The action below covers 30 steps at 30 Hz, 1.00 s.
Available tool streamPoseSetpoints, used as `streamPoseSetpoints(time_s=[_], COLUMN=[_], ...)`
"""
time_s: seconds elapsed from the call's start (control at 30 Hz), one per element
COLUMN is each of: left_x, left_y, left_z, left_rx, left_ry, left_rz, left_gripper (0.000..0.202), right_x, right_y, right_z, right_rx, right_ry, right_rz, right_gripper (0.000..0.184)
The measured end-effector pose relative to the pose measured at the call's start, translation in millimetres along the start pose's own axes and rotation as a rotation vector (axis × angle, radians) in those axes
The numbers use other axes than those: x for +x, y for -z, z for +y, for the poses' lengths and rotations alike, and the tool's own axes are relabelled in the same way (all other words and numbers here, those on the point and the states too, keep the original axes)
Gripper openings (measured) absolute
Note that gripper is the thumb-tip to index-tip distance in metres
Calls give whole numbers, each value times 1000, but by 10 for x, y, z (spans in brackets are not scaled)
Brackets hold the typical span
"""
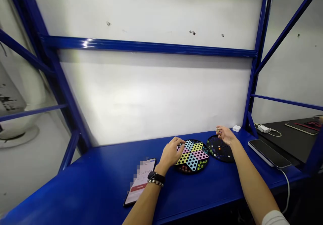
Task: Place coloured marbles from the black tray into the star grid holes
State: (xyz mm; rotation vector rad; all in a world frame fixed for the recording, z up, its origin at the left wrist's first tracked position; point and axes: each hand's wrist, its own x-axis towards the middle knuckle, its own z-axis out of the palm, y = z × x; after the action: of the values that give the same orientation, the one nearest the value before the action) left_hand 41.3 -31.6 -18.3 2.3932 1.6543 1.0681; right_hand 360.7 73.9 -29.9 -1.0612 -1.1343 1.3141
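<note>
A round black Chinese checkers board (192,155) lies on the blue tabletop, a star of yellow, pink and blue triangles full of holes on its face. Coloured marbles, red and green among them, fill pockets around the star. My left hand (173,152) rests at the board's left edge, fingers bent but apart, with no held thing showing. To the right lies a round black tray (219,154) with a few small white and orange pieces on it. Above its far side my right hand (225,134) pinches a small greenish marble (217,130) between its fingertips.
A phone (140,181) showing a timer lies left of the board. Another phone (270,153) sits on a white block at the right, with a white cable (287,188). A small white case (236,128) stands near the wall. Blue frame posts (252,83) border the table.
</note>
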Motion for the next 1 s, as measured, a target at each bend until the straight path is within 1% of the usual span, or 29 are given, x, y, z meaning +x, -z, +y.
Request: streamPoseSetpoints(time_s=[0.07, 0.13, 0.23, 0.3, 0.37, 0.47, 0.5, 0.57, 0.73, 0.9, 1.0], left_x=[0, 1, 3, 1, -4, -8, -9, -8, -6, -8, -8], left_y=[7, 7, -1, -5, -6, -5, -5, -11, -31, -32, -38], left_z=[10, 9, -2, -5, -2, 7, 7, 3, -25, -31, -26], left_rx=[7, 16, 19, 16, 15, 21, 24, 28, 25, 34, 33], left_ry=[12, 21, 22, 20, 16, 17, 19, 27, 39, 40, 27], left_rz=[7, 15, 16, 11, 9, 10, 10, 6, -3, 4, 6], left_gripper=[24, 23, 22, 22, 22, 21, 21, 21, 21, 22, 22], right_x=[19, 39, 48, 26, -20, -99, -121, -154, -231, -417, -534], right_y=[-35, -100, -251, -382, -524, -705, -746, -794, -813, -820, -788], right_z=[9, 69, 210, 297, 355, 382, 379, 362, 323, 340, 374], right_rx=[-125, -258, -439, -553, -787, -1291, -1402, -1470, -1492, -1507, -1510], right_ry=[-40, -80, -92, -82, -62, -14, 0, 13, 20, 58, 87], right_rz=[80, 102, 127, 155, 160, 99, 73, 40, -8, -32, -32], right_gripper=[6, 12, 21, 21, 22, 43, 48, 49, 40, 42, 42])
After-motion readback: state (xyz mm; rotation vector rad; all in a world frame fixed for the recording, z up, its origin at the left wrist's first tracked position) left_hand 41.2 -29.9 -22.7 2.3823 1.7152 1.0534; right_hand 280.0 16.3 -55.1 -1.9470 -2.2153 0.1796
